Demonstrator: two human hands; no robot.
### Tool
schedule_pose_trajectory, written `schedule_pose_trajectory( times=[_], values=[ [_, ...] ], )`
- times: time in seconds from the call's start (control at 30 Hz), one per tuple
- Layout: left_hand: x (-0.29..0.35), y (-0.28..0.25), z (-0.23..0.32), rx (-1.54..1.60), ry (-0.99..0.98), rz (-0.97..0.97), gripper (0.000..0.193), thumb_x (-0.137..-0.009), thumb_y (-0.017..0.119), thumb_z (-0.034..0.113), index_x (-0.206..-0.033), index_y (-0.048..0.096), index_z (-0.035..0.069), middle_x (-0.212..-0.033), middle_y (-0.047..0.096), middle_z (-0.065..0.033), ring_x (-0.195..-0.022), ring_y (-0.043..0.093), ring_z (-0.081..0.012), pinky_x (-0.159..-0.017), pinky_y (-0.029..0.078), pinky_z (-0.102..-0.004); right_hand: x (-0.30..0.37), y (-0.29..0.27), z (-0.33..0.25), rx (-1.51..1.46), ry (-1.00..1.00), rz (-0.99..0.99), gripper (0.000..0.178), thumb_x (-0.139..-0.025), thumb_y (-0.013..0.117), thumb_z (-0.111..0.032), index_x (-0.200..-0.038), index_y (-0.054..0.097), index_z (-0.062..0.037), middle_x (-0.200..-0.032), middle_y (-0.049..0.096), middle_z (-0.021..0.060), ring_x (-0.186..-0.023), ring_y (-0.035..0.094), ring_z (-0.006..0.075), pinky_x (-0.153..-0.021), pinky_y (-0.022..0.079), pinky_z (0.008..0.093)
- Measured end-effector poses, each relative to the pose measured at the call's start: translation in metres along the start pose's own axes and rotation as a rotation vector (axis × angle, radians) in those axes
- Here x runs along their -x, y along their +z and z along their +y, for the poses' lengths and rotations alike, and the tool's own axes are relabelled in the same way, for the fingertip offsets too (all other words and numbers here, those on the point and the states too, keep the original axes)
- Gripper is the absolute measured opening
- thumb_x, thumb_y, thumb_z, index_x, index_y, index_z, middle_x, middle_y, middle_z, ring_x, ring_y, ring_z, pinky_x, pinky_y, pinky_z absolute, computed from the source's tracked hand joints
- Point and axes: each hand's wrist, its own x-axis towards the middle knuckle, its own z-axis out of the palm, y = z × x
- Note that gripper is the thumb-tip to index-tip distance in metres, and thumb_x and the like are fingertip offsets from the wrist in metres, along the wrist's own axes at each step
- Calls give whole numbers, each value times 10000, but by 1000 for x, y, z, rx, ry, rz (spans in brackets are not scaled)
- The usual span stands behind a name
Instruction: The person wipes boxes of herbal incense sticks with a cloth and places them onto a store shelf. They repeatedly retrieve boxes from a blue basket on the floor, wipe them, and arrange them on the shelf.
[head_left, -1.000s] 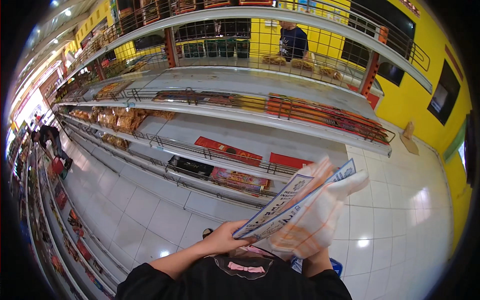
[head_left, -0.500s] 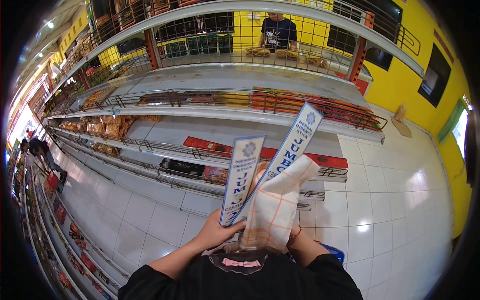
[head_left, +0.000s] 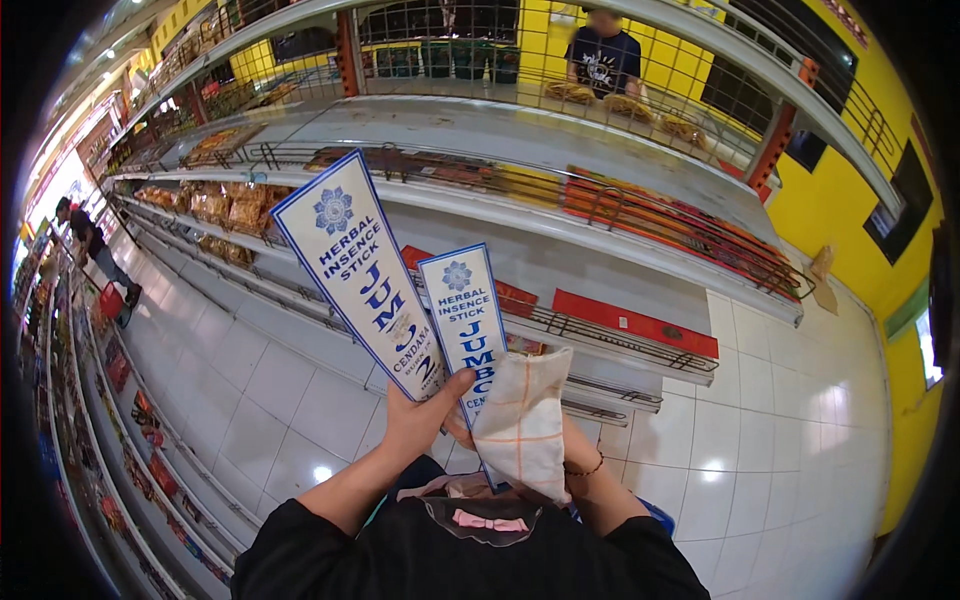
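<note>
Two long, flat white incense stick packs with blue borders are in front of me. My left hand (head_left: 420, 415) is closed on the larger-looking left incense pack (head_left: 355, 270), which leans left, its thumb reaching to the edge of the right incense pack (head_left: 465, 320). A cream cloth with orange checks (head_left: 522, 425) drapes over my right hand (head_left: 578, 450) and overlaps the right pack's lower part. The cloth hides most of that hand's fingers. A dark beaded bracelet circles the right wrist.
A tiered metal shelf (head_left: 480, 205) with wire rails crosses ahead, carrying red packs (head_left: 640, 325) and bagged snacks (head_left: 245, 208). Another stocked shelf (head_left: 150, 470) runs along the left. One person (head_left: 603, 55) stands behind the shelf; another (head_left: 90, 245) is down the aisle with a red basket.
The left incense pack has swung left and come nearer, apart from the right one. The right pack and the cloth have shifted lower and left. My view has turned slightly.
</note>
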Motion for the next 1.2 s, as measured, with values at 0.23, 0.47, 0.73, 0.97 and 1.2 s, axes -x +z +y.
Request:
schedule_pose_trajectory(
  times=[0.23,0.47,0.73,0.97,1.2],
  values=[
    [-47,-46,24,140,44,176,266,-788,597,42,-1031,517,-28,-957,582,-79,-835,559,-142,-739,452,-264,-27,24,-6,64,114,-9,429,-758,598,-129,-1143,456,-6,-1143,498,104,-1019,483,166,-878,392,284],
    [-72,-80,21,42,77,181,248,-777,620,58,-1002,542,-15,-949,581,-63,-857,541,-132,-767,427,-256,-85,34,-13,-17,28,63,383,-707,644,-143,-1053,539,-17,-1034,571,111,-926,527,161,-812,416,287],
    [-125,-183,69,288,353,373,362,-772,589,-6,-1110,461,-17,-1010,550,-90,-883,544,-162,-770,435,-264,-110,67,-17,317,76,-20,447,-725,626,-146,-1119,471,-3,-1061,534,100,-959,509,175,-827,407,290],
    [-142,-235,67,-47,172,225,363,-757,618,31,-1084,470,-16,-974,548,-73,-895,527,-155,-772,432,-286,-181,82,-70,211,-136,169,499,-714,642,-124,-1154,437,-5,-1075,516,93,-953,508,167,-809,419,276],
    [-150,-226,53,-5,7,-112,274,-747,625,2,-973,470,3,-873,516,-27,-822,492,-106,-740,414,-247,-260,169,-53,203,-403,490,557,-703,657,-102,-1189,403,-7,-1090,498,86,-948,507,158,-791,432,262]
  ],
)
